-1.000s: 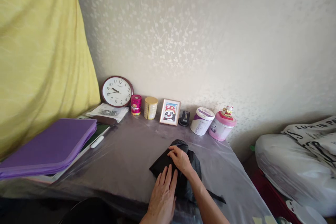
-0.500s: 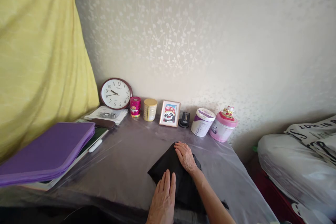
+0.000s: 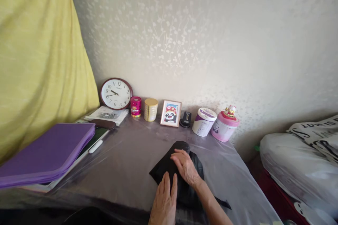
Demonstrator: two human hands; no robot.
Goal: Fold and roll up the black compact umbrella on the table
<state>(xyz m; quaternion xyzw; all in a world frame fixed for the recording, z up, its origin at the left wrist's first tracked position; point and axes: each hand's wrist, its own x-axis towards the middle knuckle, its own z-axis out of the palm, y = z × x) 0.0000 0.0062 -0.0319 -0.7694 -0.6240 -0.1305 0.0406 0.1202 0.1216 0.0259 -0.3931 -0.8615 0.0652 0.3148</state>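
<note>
A folded black cloth-like item (image 3: 163, 163) lies near the front edge of the table, with a dark strap or strip (image 3: 223, 203) sticking out at its lower right. My left hand (image 3: 164, 197) rests flat on its lower left part, fingers stretched out. My right hand (image 3: 185, 167) lies over its upper middle, palm down, fingers extended and slightly bent. Neither hand grips anything. Part of the black item is hidden under both hands and the right forearm.
Along the wall stand a clock (image 3: 116, 94), a pink tin (image 3: 136, 107), a yellow tin (image 3: 151, 110), a panda picture frame (image 3: 170, 113), a small black device (image 3: 186, 119) and two tubs (image 3: 204, 122). Purple folders (image 3: 50, 151) lie left on the table (image 3: 121, 161); bagged bedding (image 3: 287, 158) is right.
My right hand has slid down toward me over the black item, uncovering its rounded top edge. More of the strip shows at the lower right. My left hand has barely moved.
</note>
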